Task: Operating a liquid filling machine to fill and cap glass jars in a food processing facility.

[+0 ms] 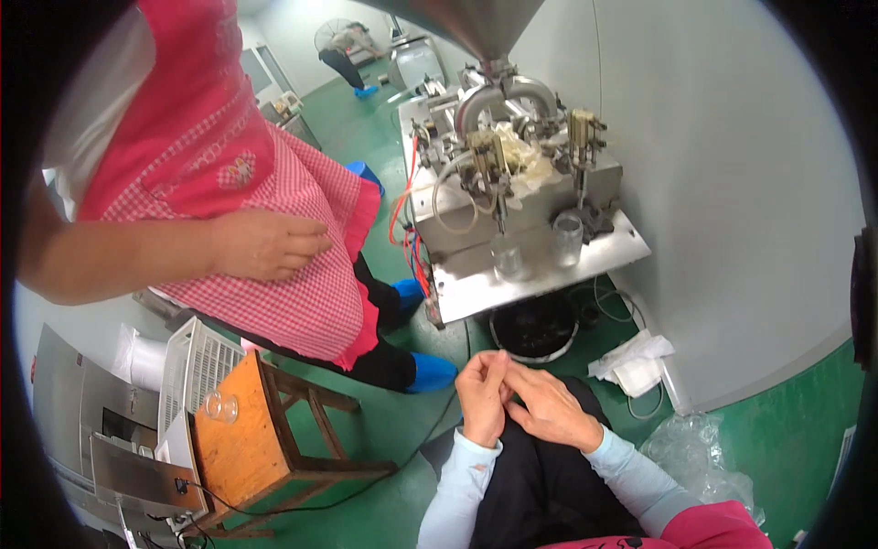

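Observation:
My left hand [481,403] and my right hand [552,408] meet at the fingertips above my dark trousers. Both are closed, their fingers pressed together. Whether anything small lies between them is hidden. Ahead stands a filling machine with a steel funnel [476,27] and two nozzles. One clear glass jar [508,259] is under the left nozzle; another jar [568,240] stands by the right one. Both jars rest on the metal plate [457,295], apart from my hands.
A co-worker in a pink checked apron [293,247] stands close on the left. Near them a wooden stool [240,435] bears small glass jars [221,408]. Below the plate sits a black bucket [535,329]. Clear plastic [690,453] lies on the right, and a cable [402,467] crosses the floor.

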A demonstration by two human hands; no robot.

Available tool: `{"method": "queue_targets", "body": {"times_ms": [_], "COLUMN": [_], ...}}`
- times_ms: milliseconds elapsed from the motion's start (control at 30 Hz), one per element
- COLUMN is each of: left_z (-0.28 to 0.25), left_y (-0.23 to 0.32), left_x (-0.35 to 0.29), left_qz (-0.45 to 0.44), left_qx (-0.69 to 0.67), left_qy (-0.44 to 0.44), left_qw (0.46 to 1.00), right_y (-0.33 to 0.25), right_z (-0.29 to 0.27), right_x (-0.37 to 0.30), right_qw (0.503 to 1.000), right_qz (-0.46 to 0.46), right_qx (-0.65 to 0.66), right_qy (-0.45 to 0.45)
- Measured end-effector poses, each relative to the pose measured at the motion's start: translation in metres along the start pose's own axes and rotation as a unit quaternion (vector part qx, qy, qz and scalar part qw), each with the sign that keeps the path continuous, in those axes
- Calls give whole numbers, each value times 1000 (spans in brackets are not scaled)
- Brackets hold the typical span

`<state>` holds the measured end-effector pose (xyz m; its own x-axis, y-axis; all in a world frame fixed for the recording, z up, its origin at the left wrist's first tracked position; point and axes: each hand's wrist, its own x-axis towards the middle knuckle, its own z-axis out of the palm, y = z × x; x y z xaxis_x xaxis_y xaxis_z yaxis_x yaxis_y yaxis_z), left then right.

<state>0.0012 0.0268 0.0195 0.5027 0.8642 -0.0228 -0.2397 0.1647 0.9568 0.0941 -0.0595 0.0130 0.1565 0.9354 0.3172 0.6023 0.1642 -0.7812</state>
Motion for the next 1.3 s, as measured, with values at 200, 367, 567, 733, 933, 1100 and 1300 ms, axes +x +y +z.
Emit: {"method": "queue_targets", "body": {"times_ms": [200,367,567,733,933,1100,1300], "left_z": [5,7,-3,-63,-142,-149,-113], "left_y": [8,6,4,-7,-23,-64,-32], "left_x": [-7,-3,5,5,-84,-135,-199], "left_qz": [-62,4,32,153,-182,-44,-86], "left_qx": [-91,-3,34,73,388,252,318], "left_qy": [-2,-3,-4,154,153,148,32], "left_qw": [994,1000,999,973,890,955,944], "right_y": [10,23,20,75,37,35,19], "right_z": [-12,-12,-17,6,-20,-11,-26], "right_x": [1,8,8,1,-5,5,1], "right_qw": [978,898,811,702,734,830,991], "right_qz": [78,34,105,30,54,97,65], "right_qx": [175,425,575,704,672,545,22], "right_qy": [-79,-105,-24,102,76,62,-111]}}
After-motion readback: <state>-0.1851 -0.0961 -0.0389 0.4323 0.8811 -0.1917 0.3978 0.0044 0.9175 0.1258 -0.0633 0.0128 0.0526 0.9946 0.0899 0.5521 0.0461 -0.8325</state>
